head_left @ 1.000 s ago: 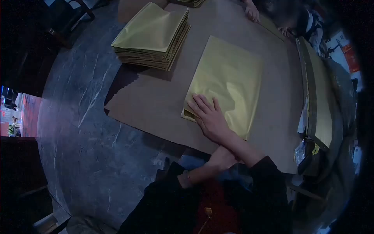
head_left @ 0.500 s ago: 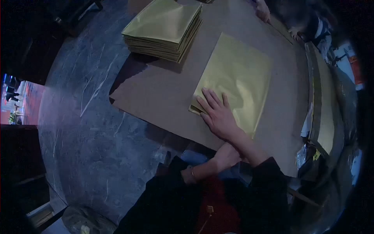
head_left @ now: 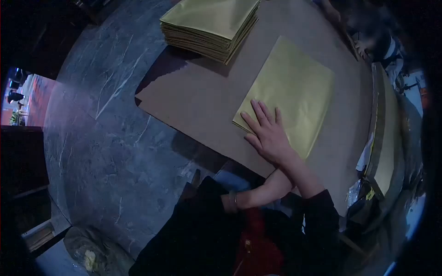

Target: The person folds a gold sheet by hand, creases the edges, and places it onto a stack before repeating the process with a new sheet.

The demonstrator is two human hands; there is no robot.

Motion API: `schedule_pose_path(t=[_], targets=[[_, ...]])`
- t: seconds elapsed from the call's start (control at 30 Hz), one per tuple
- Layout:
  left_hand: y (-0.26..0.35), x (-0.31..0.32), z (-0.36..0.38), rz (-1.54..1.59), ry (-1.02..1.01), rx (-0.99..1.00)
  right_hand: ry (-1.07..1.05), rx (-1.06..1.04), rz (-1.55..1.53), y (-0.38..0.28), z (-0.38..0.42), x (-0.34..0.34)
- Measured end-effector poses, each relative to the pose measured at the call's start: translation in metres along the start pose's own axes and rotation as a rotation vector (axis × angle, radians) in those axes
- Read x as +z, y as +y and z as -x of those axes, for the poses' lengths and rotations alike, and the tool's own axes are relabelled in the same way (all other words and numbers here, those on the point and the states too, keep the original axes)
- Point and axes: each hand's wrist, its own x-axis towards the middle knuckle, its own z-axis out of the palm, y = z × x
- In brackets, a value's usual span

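Note:
My right hand (head_left: 269, 135) lies flat, fingers spread, on the lower left part of a gold sheet of paper (head_left: 299, 73), which looks layered or folded at its left edge. My left hand (head_left: 278, 181) passes under my right forearm near the bottom corner of that sheet; its fingers are hidden. Both lie over a brown cardboard sheet (head_left: 198, 101). Beyond them to the left stands a thick stack of similar gold sheets (head_left: 212, 18).
Marbled grey floor (head_left: 115, 152) spreads to the left. A long, gold-faced board or box edge (head_left: 386, 133) runs along the right side. At the upper right, another person's hand (head_left: 362, 47) rests by the cardboard's far edge. A dark bag (head_left: 94, 248) sits at lower left.
The gold sheet's lower left corner, slightly raised before, now lies flatter under my right hand. The view has shifted, so the stack and sheet appear further right. The other person's hands have moved.

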Motion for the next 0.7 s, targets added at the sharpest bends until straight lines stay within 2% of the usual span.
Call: schedule_pose_path(t=[0.1, 0.23, 0.3, 0.33, 0.4, 0.43, 0.5, 0.63, 0.7], targets=[[-0.002, 0.001, 0.004, -0.027, 0.112, 0.044, -0.006, -0.004, 0.035, 0.001, 0.001, 0.002], [-0.004, -0.008, 0.005, 0.136, 0.012, 0.011, 0.023, -0.002, -0.010, 0.002, 0.002, 0.002], [-0.004, -0.002, 0.007, 0.001, 0.264, 0.040, 0.021, 0.000, -0.011, 0.002, 0.001, 0.003], [-0.004, -0.007, 0.008, 0.001, 0.264, 0.040, 0.020, 0.002, -0.011, 0.001, 0.001, 0.002], [-0.004, -0.020, 0.009, 0.072, 0.019, 0.020, 0.000, 0.019, -0.018, 0.001, 0.001, 0.001], [-0.004, -0.011, 0.007, 0.073, 0.018, 0.021, 0.003, 0.014, -0.026, 0.001, 0.001, 0.002], [-0.004, 0.003, 0.004, 0.103, 0.165, 0.006, 0.007, 0.006, -0.034, 0.002, 0.002, 0.002], [-0.004, -0.003, 0.005, 0.156, 0.089, -0.014, -0.005, 0.011, -0.018, 0.001, 0.002, 0.002], [-0.004, 0.011, 0.005, 0.016, 0.270, 0.024, -0.001, 0.008, -0.019, 0.001, 0.002, 0.002]])
